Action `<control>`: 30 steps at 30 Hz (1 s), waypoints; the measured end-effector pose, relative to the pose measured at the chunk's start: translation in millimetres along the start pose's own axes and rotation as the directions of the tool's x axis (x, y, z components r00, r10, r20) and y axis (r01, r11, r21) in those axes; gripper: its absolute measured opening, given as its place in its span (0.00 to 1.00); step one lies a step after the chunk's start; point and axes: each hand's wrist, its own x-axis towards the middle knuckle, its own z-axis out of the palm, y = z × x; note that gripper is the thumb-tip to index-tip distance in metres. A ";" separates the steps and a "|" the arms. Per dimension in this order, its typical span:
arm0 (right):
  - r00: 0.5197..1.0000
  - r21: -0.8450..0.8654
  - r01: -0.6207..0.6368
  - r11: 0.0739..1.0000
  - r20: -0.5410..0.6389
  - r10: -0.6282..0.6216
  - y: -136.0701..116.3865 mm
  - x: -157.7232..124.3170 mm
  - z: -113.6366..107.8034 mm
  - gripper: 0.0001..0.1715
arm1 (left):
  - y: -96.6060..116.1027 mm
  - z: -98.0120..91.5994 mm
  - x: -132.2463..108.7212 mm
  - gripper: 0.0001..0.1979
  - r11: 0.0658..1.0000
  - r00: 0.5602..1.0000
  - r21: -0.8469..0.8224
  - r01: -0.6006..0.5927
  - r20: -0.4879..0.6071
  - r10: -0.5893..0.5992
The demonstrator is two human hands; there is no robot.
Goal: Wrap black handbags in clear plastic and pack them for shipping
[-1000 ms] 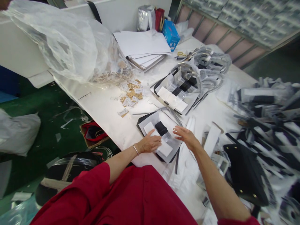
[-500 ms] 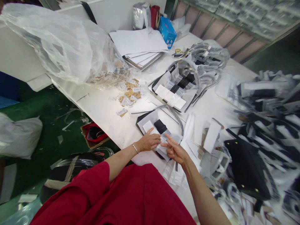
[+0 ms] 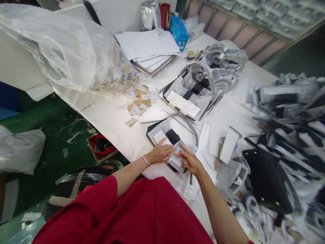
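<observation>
A black handbag [image 3: 151, 128] lies flat on the table in front of me, with pale sheeting over it. A white strip [image 3: 159, 136], a folded black strap [image 3: 173, 136] and clear plastic rest on top, and a plastic-wrapped handle [image 3: 194, 130] arches at its right. My left hand [image 3: 161, 152] lies over the lower part of the bag, fingers stretched out across the white strip. From the right, my right hand [image 3: 190, 160] touches the clear plastic with its index finger extended and the other fingers partly curled. The fingertips of both hands are close together.
Another wrapped bag [image 3: 185, 104] lies behind, near coiled wrapped handles [image 3: 223, 57]. Tan tags [image 3: 139, 100] are scattered left of it, beside a large plastic sack [image 3: 68, 51]. White sheets [image 3: 149, 42] are stacked at the back. A black bag [image 3: 266, 179] and wrapped straps crowd the right.
My right hand's fingers have drawn closer together, and its index finger has come down onto the plastic. My left hand stays almost in place on the bag. The view has shifted slightly.
</observation>
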 end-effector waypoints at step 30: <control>0.730 -0.681 0.151 -0.717 0.566 -0.384 -110.1 18.4 -81.6 0.29 | -1.4 8.6 2.7 0.21 0.997 0.997 0.070 0.013 0.071 -0.018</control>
